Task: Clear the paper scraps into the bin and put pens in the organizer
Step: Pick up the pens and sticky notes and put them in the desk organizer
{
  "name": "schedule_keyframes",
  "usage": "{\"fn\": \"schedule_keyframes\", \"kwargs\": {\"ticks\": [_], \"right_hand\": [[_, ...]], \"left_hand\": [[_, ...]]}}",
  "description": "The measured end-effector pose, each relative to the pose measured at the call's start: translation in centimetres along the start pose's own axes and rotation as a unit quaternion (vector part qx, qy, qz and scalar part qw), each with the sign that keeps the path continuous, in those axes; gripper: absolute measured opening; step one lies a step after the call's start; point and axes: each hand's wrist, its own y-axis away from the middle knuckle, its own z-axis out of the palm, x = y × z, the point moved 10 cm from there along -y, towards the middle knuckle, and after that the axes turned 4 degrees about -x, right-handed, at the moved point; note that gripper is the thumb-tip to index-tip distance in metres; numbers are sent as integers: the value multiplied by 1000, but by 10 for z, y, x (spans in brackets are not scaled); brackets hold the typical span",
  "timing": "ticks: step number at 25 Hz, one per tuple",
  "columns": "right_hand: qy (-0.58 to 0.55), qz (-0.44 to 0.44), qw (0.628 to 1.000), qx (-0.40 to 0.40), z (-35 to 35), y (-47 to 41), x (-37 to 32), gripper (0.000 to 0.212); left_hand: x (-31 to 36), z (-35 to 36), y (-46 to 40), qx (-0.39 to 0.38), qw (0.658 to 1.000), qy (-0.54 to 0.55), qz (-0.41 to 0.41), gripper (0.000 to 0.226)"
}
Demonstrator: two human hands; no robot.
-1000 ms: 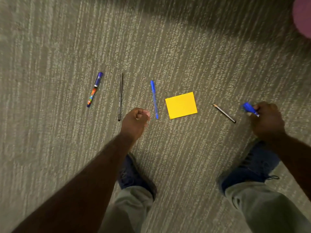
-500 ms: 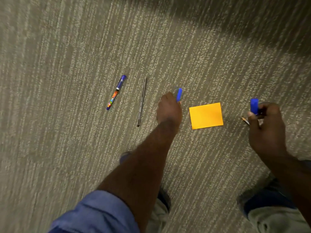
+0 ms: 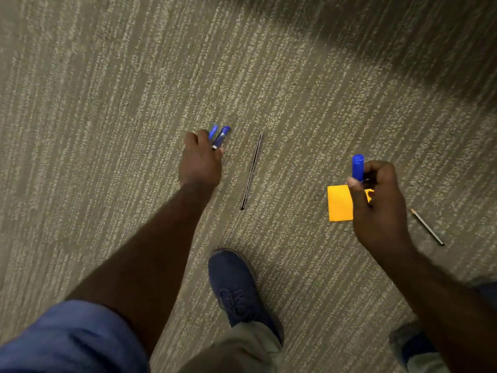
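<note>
My left hand (image 3: 200, 162) reaches down to the carpet, closed around a thin blue pen (image 3: 213, 131) and over the multicolour marker with a blue cap (image 3: 221, 137); both blue ends stick out past my fingers. Whether the marker is off the floor I cannot tell. My right hand (image 3: 376, 200) hovers above the floor, gripping a blue-capped marker (image 3: 358, 168) upright. A slim black pen (image 3: 252, 170) lies on the carpet between my hands. An orange sticky note (image 3: 339, 203) lies partly under my right hand. A pencil (image 3: 427, 227) lies to its right.
Everything lies on grey striped carpet (image 3: 107, 103). My blue shoe (image 3: 236, 289) stands just below the black pen, and my other shoe (image 3: 411, 345) is at the lower right. No bin or organizer is in view.
My left hand picked up the thin blue pen, then moved left over the multicolour marker. My right hand rose with its blue-capped marker. The view has shifted left.
</note>
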Motion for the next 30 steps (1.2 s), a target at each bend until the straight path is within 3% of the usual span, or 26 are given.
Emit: {"fn": "schedule_keyframes", "kwargs": {"ticks": [5,8,12,20,30], "right_hand": [[-9,15,1000,-4,1,15,-3,15],[-40,25,999,22,-25,22,-22,15],[-107,31,993,44,-80,32,-89,17],[-173,-9,982,78,-251,88,-249,22],[-215,-47,965,140,-519,157,-351,23]], "left_hand": [[6,11,2,-30,1000,-2,4,24],[35,-23,22,-25,993,111,21,17],[128,-100,83,-68,954,278,94,18],[306,-286,194,-107,864,478,116,22],[516,-476,326,-125,841,483,207,22]]}}
